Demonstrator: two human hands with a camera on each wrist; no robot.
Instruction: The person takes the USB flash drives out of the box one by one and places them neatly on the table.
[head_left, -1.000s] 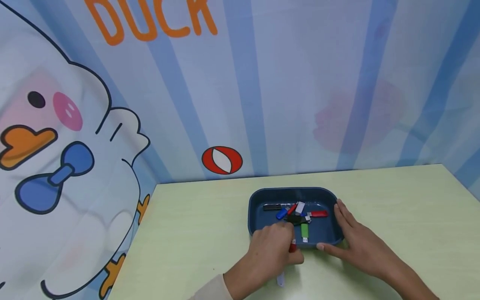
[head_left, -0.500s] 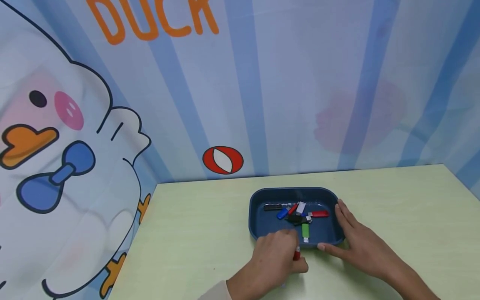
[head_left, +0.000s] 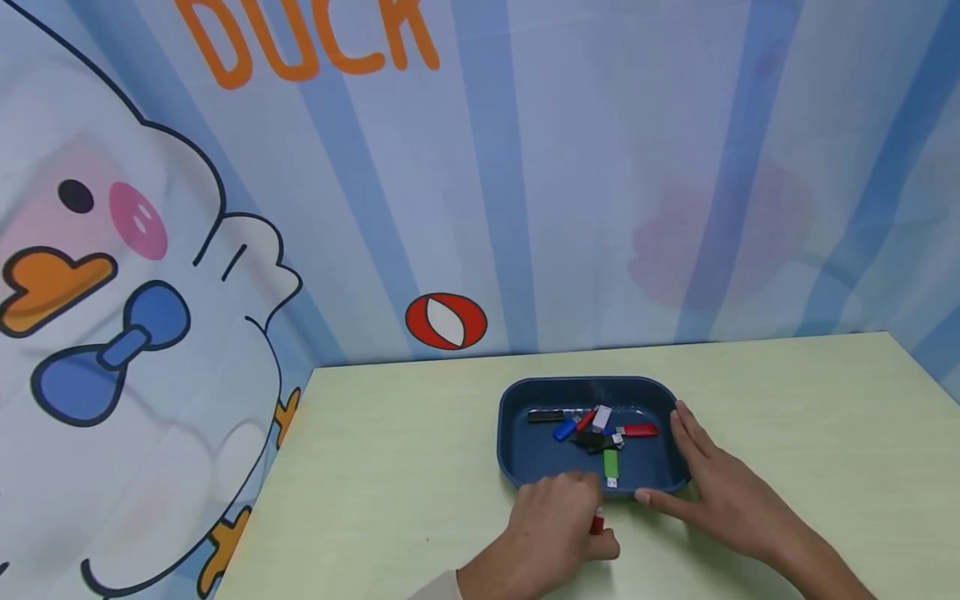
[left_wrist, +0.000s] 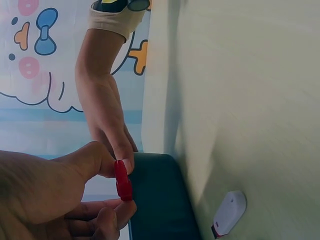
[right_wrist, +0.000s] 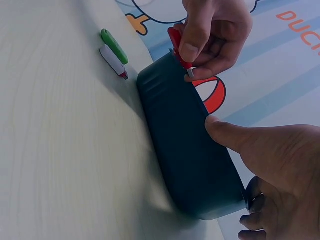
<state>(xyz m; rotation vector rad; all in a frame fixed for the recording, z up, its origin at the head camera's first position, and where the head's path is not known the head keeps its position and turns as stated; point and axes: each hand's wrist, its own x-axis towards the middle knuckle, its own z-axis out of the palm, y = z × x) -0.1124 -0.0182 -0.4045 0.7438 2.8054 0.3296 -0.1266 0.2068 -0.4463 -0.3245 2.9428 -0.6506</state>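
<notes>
In the head view my left hand [head_left: 558, 525] pinches a red USB flash drive [head_left: 597, 522] just in front of the dark blue tray [head_left: 517, 458]. The left wrist view shows the drive [left_wrist: 123, 181] between thumb and fingertips. A metal plug [right_wrist: 190, 73] sticks out of its end in the right wrist view. My right hand [head_left: 731, 496] rests against the tray's right front corner, fingers along the side, thumb at the front rim. Inside the tray lie several flash drives, among them a green one [head_left: 611, 462], a red one [head_left: 640, 430] and a black one [head_left: 545, 416].
On the table, a white flash drive [right_wrist: 113, 61] and a green flash drive [right_wrist: 114, 46] lie near the tray in the right wrist view. The left hand hides them in the head view. A printed cloth backdrop [head_left: 577, 208] stands behind the table [head_left: 390, 450].
My left hand has moved slightly right and toward me with the red flash drive, out from over the tray's front edge. The right hand and the tray have stayed put.
</notes>
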